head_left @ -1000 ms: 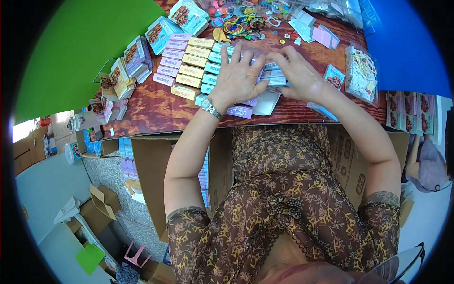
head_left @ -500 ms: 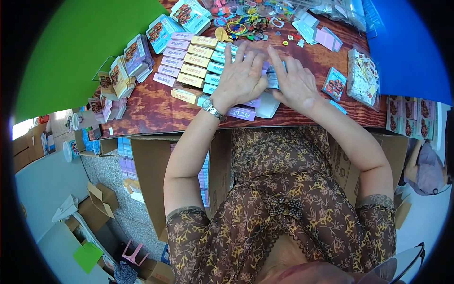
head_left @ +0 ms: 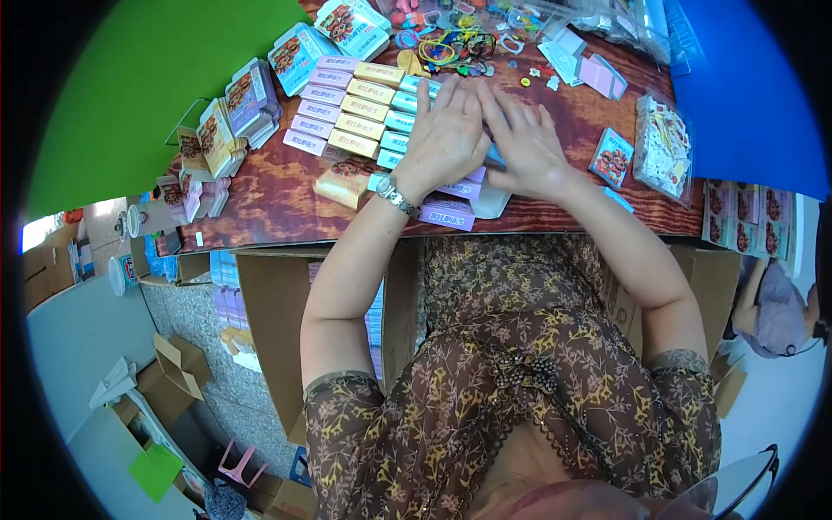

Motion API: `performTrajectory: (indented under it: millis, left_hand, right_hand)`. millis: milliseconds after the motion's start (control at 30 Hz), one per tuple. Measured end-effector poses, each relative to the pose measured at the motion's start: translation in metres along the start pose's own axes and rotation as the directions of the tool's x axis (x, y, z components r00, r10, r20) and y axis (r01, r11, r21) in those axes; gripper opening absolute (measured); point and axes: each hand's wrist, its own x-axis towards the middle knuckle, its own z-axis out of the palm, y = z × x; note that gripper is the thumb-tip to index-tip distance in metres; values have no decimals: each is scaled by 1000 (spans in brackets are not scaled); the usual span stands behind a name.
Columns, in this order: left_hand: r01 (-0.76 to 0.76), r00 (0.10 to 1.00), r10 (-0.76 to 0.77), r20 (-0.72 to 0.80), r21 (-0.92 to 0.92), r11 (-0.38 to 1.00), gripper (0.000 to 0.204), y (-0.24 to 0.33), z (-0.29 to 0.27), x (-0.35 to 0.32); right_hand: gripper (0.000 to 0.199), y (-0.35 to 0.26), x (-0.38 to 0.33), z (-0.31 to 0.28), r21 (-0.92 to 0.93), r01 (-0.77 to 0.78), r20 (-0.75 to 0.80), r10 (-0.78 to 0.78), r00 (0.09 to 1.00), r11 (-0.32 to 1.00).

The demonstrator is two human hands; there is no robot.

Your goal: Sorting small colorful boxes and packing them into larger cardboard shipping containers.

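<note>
Rows of small flat cartons fill the middle of the table: purple cartons (head_left: 318,113), yellow cartons (head_left: 364,107) and light-blue cartons (head_left: 399,121). My left hand (head_left: 446,143), with a watch at the wrist, lies palm down over the right part of these rows, fingers stretched out. Beside it, my right hand (head_left: 527,147) is also flat, its fingertips close to the left hand's. A bit of a blue carton (head_left: 496,158) shows between the hands; the rest is hidden. Near my left wrist a loose yellow carton (head_left: 344,182) lies askew, and a purple carton (head_left: 447,214) sits by the table edge.
Stacks of flat unfolded cartons (head_left: 251,100) line the table's left side. Colourful hair ties (head_left: 451,50) and trinkets lie at the back. At right are an upright blue carton (head_left: 612,158) and a clear bag of small pieces (head_left: 664,143). A person (head_left: 780,308) is at far right.
My right hand has moved left, closer to my left hand. The loose yellow carton has tipped away from its row, so its picture face now shows.
</note>
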Motion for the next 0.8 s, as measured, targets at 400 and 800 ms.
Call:
performTrajectory:
  millis: [400, 800]
  left_hand:
    - [-14, 1000, 14, -7, -14, 1000, 36, 4, -2, 1]
    - [267, 760, -387, -523, -292, 919, 34, -38, -101, -74]
  right_hand:
    - [103, 22, -19, 19, -67, 183, -69, -187, 980, 981]
    - [71, -50, -63, -6, 116, 785, -314, -728, 610, 609]
